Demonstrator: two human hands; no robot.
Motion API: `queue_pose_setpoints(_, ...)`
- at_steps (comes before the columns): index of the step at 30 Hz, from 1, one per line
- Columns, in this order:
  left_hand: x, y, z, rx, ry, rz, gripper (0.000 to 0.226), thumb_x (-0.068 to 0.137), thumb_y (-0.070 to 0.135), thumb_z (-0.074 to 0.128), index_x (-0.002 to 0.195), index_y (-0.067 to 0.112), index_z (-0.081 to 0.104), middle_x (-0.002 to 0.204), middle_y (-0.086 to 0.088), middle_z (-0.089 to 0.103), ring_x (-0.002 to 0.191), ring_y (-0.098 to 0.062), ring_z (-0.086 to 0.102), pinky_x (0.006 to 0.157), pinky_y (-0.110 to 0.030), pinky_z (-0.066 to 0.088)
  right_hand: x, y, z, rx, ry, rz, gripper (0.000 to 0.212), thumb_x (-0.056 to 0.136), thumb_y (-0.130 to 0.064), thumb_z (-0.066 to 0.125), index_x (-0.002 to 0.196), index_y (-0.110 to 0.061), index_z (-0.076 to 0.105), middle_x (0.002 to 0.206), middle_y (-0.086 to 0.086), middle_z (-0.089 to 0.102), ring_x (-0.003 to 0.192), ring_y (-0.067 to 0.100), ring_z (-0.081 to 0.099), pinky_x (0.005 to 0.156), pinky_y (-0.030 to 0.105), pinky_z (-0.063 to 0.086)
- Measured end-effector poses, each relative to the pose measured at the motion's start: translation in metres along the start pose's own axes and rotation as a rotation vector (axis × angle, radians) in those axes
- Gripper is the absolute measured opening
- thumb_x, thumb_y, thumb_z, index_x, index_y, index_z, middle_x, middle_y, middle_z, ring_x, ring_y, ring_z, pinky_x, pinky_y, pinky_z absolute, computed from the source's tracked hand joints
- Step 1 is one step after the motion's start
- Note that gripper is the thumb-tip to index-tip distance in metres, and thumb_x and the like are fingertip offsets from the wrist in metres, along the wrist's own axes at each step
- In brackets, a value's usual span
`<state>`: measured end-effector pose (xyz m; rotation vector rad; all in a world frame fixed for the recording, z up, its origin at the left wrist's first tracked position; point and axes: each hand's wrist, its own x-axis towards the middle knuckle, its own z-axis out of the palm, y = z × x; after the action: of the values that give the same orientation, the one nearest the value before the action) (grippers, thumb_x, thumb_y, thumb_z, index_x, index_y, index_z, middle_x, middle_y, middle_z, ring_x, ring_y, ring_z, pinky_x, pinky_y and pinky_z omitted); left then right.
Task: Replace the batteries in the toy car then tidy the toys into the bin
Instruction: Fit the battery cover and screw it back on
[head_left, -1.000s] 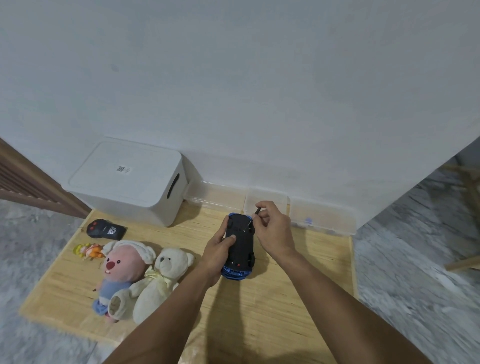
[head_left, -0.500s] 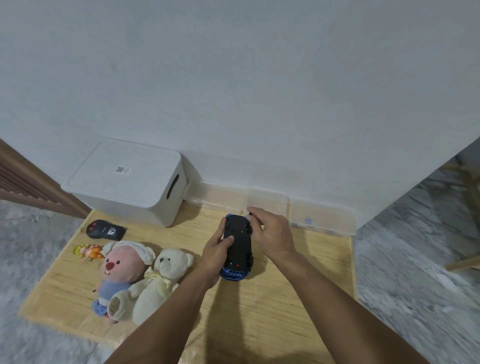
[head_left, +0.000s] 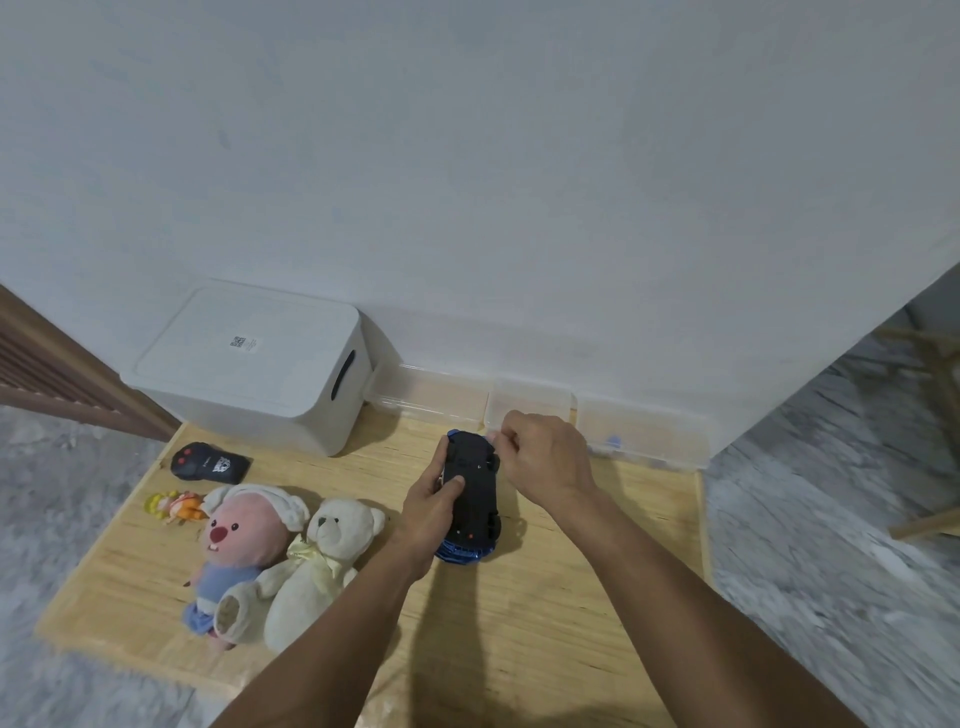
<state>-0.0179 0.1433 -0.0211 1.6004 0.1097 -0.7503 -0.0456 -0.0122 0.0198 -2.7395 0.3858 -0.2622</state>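
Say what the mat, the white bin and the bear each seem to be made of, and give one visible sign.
Mat: probably bamboo or wood slats, matt; pale yellow with fine parallel lines.
Bin: probably hard plastic, smooth, slight sheen; moulded rounded corners and a slot handle.
Bear: plush fabric, soft and fuzzy; cream pile, limp limbs, a ribbon bow at its neck.

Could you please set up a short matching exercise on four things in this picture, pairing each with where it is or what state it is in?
Things:
1. toy car
2. white bin
3. black remote
4. cream teddy bear

Places or states:
A. lies on the wooden mat beside the pink plush
B. lid on, against the wall
C. underside up, gripped by the left hand
D. on the mat just in front of the bin

Pairs: 1-C, 2-B, 3-D, 4-A
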Motion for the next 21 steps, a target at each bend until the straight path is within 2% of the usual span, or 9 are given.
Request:
queue_pose_setpoints(3,0.0,-0.001,0.0,0.019,0.006,0.006,0.057,0.099,0.014,0.049,0.143,0.047,0.037,0.105,0.011,0.067,0.097,-0.013,0.065,0.079,-0.027,0.053,0.007,-0.001,-0.006,-0.109,-0.108,0.029,0.034,0.101,-0.035,0.036,0.092,-0.012,0.06,0.084,0.007,0.066,0.077,0.029,0.06,0.058,0.031,0.034)
queue_pose_setpoints(6,0.0,-0.001,0.0,0.044,0.0,0.012,0.057,0.099,0.013,0.048,0.144,0.046,0.036,0.109,0.014,0.067,0.102,-0.011,0.063,0.081,-0.025,0.051,0.012,-0.001,-0.007,-0.147,-0.199,0.062,0.045,0.102,-0.04,0.029,0.094,-0.011,0.063,0.091,0.011,0.067,0.084,0.031,0.061,0.063,0.033,0.037)
queue_pose_setpoints(9,-0.002,0.0,0.001,0.056,-0.016,0.01,0.057,0.099,0.013,0.047,0.145,0.045,0.036,0.12,0.01,0.064,0.104,-0.008,0.06,0.078,-0.021,0.049,0.016,-0.004,-0.01,-0.154,-0.259,0.096,0.056,0.102,-0.047,0.027,0.086,-0.011,0.067,0.09,0.011,0.067,0.087,0.031,0.062,0.066,0.034,0.039)
queue_pose_setpoints(11,-0.003,0.001,0.002,0.059,-0.008,0.017,0.056,0.1,0.013,0.047,0.145,0.044,0.035,0.116,0.015,0.063,0.102,-0.005,0.059,0.076,-0.019,0.048,0.018,-0.004,-0.012,-0.123,-0.265,0.112,0.056,0.101,-0.049,0.03,0.073,-0.013,0.063,0.084,0.01,0.065,0.082,0.031,0.061,0.064,0.033,0.04)
queue_pose_setpoints(14,-0.006,0.001,0.003,0.066,0.001,0.026,0.056,0.1,0.012,0.047,0.145,0.044,0.035,0.112,0.018,0.062,0.1,-0.005,0.06,0.076,-0.02,0.049,0.018,-0.001,-0.014,0.039,-0.282,0.182,0.053,0.098,-0.043,0.047,0.053,-0.015,0.044,0.064,0.006,0.051,0.066,0.029,0.051,0.059,0.032,0.037)
queue_pose_setpoints(15,-0.007,0.001,0.003,0.066,0.004,0.028,0.056,0.099,0.012,0.047,0.145,0.044,0.035,0.114,0.016,0.063,0.101,-0.007,0.06,0.078,-0.022,0.049,0.017,0.0,-0.015,0.106,-0.293,0.196,0.051,0.095,-0.039,0.054,0.051,-0.015,0.045,0.06,0.005,0.049,0.063,0.028,0.049,0.059,0.03,0.036)
queue_pose_setpoints(16,-0.008,0.001,0.003,0.065,0.006,0.031,0.057,0.099,0.012,0.047,0.144,0.045,0.036,0.115,0.013,0.064,0.102,-0.009,0.061,0.079,-0.023,0.05,0.016,0.001,-0.015,0.16,-0.298,0.204,0.046,0.093,-0.035,0.06,0.054,-0.014,0.051,0.06,0.005,0.052,0.062,0.026,0.05,0.059,0.029,0.037)
queue_pose_setpoints(18,-0.008,0.001,0.002,0.064,0.009,0.037,0.057,0.099,0.012,0.047,0.144,0.045,0.037,0.111,0.013,0.065,0.101,-0.011,0.062,0.078,-0.025,0.051,0.014,0.001,-0.017,0.217,-0.271,0.203,0.025,0.088,-0.03,0.068,0.071,-0.012,0.066,0.072,0.004,0.063,0.07,0.023,0.056,0.062,0.028,0.04)
queue_pose_setpoints(21,-0.007,0.005,-0.003,0.082,0.009,0.041,0.056,0.099,0.014,0.048,0.145,0.045,0.036,0.107,0.015,0.063,0.099,-0.009,0.06,0.075,-0.023,0.049,0.01,-0.001,-0.018,0.221,-0.259,0.199,0.008,0.09,-0.019,0.066,0.088,-0.013,0.07,0.089,0.005,0.069,0.083,0.021,0.062,0.067,0.029,0.047)
